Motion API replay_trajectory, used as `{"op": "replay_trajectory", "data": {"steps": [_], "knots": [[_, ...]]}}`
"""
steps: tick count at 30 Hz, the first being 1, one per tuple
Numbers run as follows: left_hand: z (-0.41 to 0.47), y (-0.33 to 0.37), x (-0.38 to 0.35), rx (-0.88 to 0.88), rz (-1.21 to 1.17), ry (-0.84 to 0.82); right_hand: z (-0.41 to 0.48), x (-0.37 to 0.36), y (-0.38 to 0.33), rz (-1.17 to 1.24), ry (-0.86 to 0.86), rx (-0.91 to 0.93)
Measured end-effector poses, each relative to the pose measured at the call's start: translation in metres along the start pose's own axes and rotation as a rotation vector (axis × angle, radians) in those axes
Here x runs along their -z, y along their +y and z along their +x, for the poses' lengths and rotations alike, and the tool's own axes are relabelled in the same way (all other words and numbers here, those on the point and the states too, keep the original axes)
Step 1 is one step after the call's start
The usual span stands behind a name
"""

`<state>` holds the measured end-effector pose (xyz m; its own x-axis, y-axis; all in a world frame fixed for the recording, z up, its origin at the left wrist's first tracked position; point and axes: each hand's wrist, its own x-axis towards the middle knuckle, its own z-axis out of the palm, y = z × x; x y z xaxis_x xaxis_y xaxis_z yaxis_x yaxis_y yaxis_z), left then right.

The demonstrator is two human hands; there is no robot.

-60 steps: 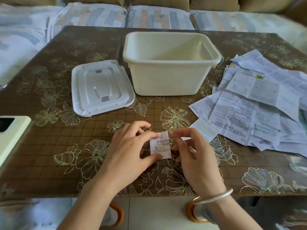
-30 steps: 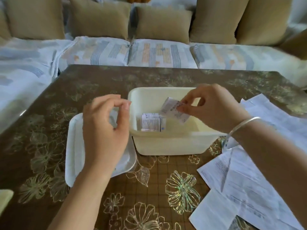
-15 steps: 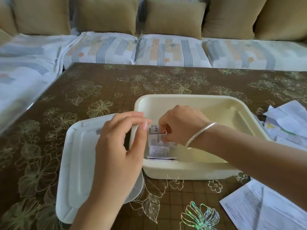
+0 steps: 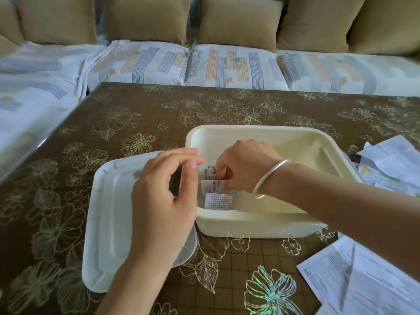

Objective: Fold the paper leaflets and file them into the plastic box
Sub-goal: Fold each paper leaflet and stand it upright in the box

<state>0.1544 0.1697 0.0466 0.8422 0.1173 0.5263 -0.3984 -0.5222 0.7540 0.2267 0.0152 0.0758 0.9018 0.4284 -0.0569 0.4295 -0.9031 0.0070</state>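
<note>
Three folded leaflets point(image 4: 218, 201) in one box point(image 4: 250, 129); right hand point(image 4: 245, 164) pinches middle one.

Right hand point(image 4: 245, 164) now reaching into plastic box point(image 4: 250, 220), folded leaflet point(image 4: 212, 186) carried down inside, left hand point(image 4: 163, 201) lifted above lid point(image 4: 109, 223)

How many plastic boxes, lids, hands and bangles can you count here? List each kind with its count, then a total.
Plastic box: 1
Lid: 1
Hands: 2 (left hand free; right hand pinching a folded leaflet)
Bangle: 1
Total: 5
</note>
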Motion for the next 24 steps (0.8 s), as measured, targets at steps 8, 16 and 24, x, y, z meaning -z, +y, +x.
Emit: {"op": "replay_trajectory", "data": {"steps": [8,16,24], "knots": [[-0.018,0.030,0.021,-0.069,0.087,0.180,-0.060,0.050,0.020,0.259,0.218,-0.162],[-0.084,0.060,0.006,-0.062,-0.124,-0.038,-0.183,0.022,0.028,0.591,0.507,-0.360],[-0.166,0.069,-0.034,0.107,0.056,-0.541,-0.251,-0.063,0.002,0.398,-0.064,-0.605]]}}
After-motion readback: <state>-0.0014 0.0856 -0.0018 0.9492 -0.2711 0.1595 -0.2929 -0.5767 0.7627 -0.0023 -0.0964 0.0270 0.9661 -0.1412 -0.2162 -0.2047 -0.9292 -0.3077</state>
